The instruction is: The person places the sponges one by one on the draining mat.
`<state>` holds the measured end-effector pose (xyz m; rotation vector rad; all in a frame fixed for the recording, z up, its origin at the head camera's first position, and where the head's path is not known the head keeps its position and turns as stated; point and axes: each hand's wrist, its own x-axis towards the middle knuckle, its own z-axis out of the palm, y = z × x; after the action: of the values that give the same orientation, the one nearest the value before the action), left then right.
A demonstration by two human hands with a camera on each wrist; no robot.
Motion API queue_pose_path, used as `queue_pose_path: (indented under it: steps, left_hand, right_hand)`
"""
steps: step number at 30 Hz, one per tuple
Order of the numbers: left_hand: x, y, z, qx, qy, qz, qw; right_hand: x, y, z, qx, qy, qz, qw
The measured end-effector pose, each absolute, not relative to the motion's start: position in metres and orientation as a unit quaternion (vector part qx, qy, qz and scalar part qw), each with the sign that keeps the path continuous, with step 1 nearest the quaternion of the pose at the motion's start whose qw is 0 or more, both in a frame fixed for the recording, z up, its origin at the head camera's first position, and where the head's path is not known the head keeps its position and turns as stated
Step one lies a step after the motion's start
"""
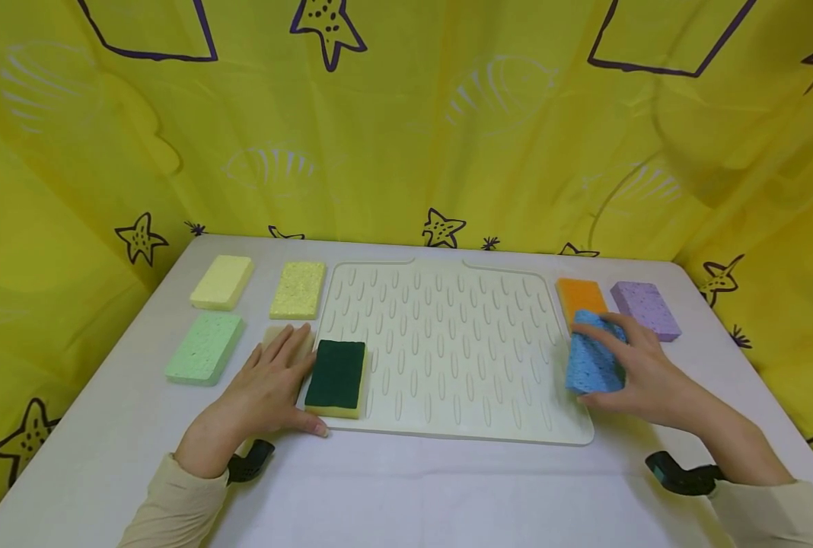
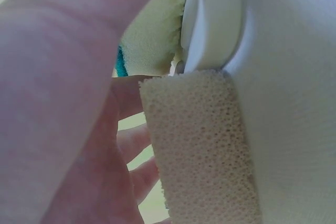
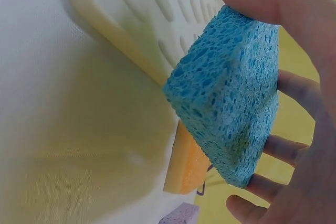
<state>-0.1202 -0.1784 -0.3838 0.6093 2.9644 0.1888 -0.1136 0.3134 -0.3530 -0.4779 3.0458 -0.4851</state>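
Note:
My left hand (image 1: 288, 380) lies flat, fingers straight, on a tan sponge (image 1: 274, 335) just left of the white ridged mat (image 1: 447, 342). Its thumb runs along the front of a green-topped yellow scrub sponge (image 1: 336, 375) on the mat's near left corner. The left wrist view shows the tan sponge (image 2: 199, 145) close up beside the mat's rim (image 2: 210, 19). My right hand (image 1: 615, 358) grips a blue sponge (image 1: 591, 358) and holds it tilted above the mat's right edge. In the right wrist view the thumb sits on top of the blue sponge (image 3: 226, 87) with the fingers underneath.
Pale yellow (image 1: 221, 281), yellow (image 1: 298, 289) and light green (image 1: 205, 346) sponges lie left of the mat. Orange (image 1: 580, 294) and purple (image 1: 646, 308) sponges lie to its right. A yellow curtain surrounds the white table (image 1: 406, 495).

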Motion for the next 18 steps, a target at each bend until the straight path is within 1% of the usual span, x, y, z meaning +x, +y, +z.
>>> queue_pose_path:
  steps: [10, 18]
  left_hand:
    - [-0.120, -0.178, -0.383, 0.199, 0.976, 0.065, 0.056]
    - [-0.120, -0.178, -0.383, 0.197, 0.976, 0.066, 0.059]
  right_hand:
    - [-0.114, 0.303, -0.353, -0.166, 0.975, -0.146, -0.019]
    - [-0.117, 0.290, -0.356, -0.174, 0.974, -0.147, -0.020]
